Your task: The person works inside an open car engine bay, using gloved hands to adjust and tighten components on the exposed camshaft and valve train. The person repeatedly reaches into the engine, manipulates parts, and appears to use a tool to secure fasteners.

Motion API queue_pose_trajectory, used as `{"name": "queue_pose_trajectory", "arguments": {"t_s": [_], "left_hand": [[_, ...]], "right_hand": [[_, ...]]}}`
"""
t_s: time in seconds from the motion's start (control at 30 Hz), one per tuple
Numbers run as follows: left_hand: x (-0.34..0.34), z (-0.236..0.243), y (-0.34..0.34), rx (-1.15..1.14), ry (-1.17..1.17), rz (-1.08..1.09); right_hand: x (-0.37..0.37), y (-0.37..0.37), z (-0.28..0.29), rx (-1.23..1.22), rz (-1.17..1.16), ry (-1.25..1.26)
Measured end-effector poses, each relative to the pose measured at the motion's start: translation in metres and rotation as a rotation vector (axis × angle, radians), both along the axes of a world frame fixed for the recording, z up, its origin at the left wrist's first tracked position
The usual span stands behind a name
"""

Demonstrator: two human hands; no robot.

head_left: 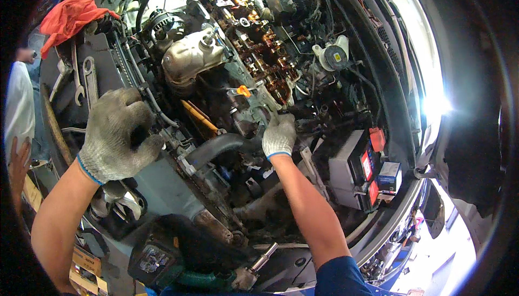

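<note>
My right hand [280,134], in a grey knit glove, reaches into the engine bay at the near end of the cylinder head [254,91]. Its fingers are bent together against the metal there, and whatever they grip is hidden. Uncovered camshafts [265,47] lie along the head, brown with oil. Just left of that hand stands an orange dipstick handle [244,91]. My left hand [118,136], gloved too, hovers over the car's front edge beside the wrenches. Its thumb and fingers curve with a dark gap between them and nothing visible inside.
Wrenches [90,77] and a red cloth [70,19] lie at the left. A green-and-black power tool with a socket [203,277] rests nearby. On the right are a battery [346,174], a small blue box [389,177] and a brake fluid reservoir [333,56]. Another person's hand [20,158] shows far left.
</note>
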State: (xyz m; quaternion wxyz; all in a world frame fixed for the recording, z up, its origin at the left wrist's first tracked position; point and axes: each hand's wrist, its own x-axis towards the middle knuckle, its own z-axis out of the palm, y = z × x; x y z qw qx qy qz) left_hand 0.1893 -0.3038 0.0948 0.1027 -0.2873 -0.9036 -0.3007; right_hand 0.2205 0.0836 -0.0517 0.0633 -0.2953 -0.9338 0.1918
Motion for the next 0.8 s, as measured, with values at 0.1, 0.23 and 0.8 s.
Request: {"name": "queue_pose_trajectory", "arguments": {"t_s": [0.1, 0.23, 0.8], "left_hand": [[-0.001, 0.001, 0.001, 0.047, 0.033, -0.019], [-0.003, 0.005, 0.000, 0.061, -0.007, -0.029], [-0.001, -0.001, 0.002, 0.027, 0.027, -0.013]], "right_hand": [[-0.002, 0.001, 0.003, -0.102, -0.006, 0.012], [-0.002, 0.002, 0.006, 0.026, 0.003, -0.038], [-0.019, 0.040, 0.027, 0.001, 0.502, -0.039]]}}
